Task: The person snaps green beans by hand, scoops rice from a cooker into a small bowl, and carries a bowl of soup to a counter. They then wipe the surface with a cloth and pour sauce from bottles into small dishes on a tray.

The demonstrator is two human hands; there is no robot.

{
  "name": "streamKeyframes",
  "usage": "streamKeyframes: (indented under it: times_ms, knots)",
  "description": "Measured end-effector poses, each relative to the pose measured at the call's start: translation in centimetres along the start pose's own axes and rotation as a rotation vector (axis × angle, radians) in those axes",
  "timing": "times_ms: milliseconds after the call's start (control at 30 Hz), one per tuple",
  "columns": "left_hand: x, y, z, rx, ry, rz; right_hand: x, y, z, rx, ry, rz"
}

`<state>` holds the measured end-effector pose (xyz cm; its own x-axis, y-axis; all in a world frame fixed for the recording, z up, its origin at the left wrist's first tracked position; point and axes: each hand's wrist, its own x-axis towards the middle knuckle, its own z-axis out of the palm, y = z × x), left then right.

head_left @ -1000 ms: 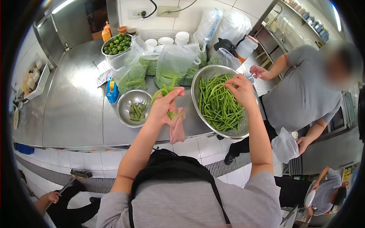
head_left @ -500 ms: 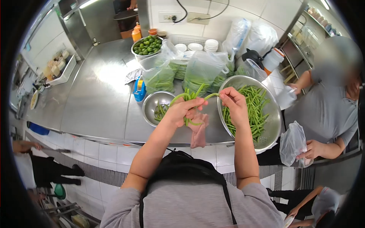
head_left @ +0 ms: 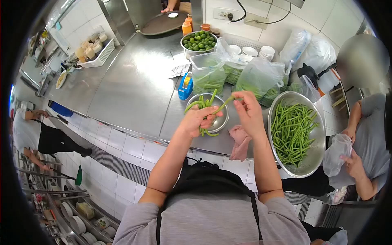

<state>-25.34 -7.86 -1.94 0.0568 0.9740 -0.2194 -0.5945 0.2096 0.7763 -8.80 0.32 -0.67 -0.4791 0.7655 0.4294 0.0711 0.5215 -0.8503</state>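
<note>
My left hand [head_left: 200,120] is closed around several long green beans [head_left: 197,103], which stick out above and below the fingers. One bean slants up from it to my right hand [head_left: 249,112], whose thumb and forefinger are at its tip in what looks like a pinch. Behind the left hand is a small steel bowl [head_left: 223,119], its contents mostly hidden. To the right, a large steel colander [head_left: 319,153] holds a heap of green beans [head_left: 292,132]. A pink cloth [head_left: 240,143] lies on the counter below my right hand.
Plastic bags of green beans [head_left: 207,75] stand behind the bowl, beside a blue tape dispenser [head_left: 185,86]. Further back are a bowl of green citrus fruits [head_left: 199,41] and white dishes [head_left: 267,52]. At right, a co-worker [head_left: 363,134] holds a plastic bag [head_left: 338,152]. Another person [head_left: 41,130] is at left.
The view has swung left, so the counter things sit further right. My hands now hover before the small bowl. The co-worker now has both hands at the plastic bag. A round tray shows more fully.
</note>
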Motion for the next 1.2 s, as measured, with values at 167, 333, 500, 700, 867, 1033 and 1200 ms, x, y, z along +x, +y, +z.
streamKeyframes:
  times_ms: [167, 333, 500, 700, 867, 1033, 1200]
  knots:
    - [-0.3, 0.3, -0.4, 0.215, 0.24, 0.013, 0.4, -1.9, 0.4, -0.648, -0.042, -0.5]
    - [-0.5, 0.4, -1.1, 0.255, 0.274, 0.017, 0.8, -2.1, 0.7, -0.62, -0.116, -0.557]
    - [-0.8, 0.6, -1.3, 0.242, 0.282, 0.017, 0.6, 0.2, 1.3, -0.687, -0.21, -0.552]
    - [-1.6, 2.0, -3.4, -0.045, 0.437, 0.305, -0.8, 1.5, 2.0, -0.631, -0.133, -0.37]
    - [-1.4, 2.1, -3.4, -0.039, 0.381, 0.337, -2.2, -2.2, -5.4, -0.666, 0.17, -0.281]
    - [-0.3, 0.9, -2.6, -0.095, 0.297, 0.294, -4.6, -1.8, -16.1, -0.819, 0.312, 0.113]
    - [1.1, 0.0, -0.1, -0.044, 0.233, 0.234, -8.4, 1.0, -20.7, -0.899, 0.005, 0.302]
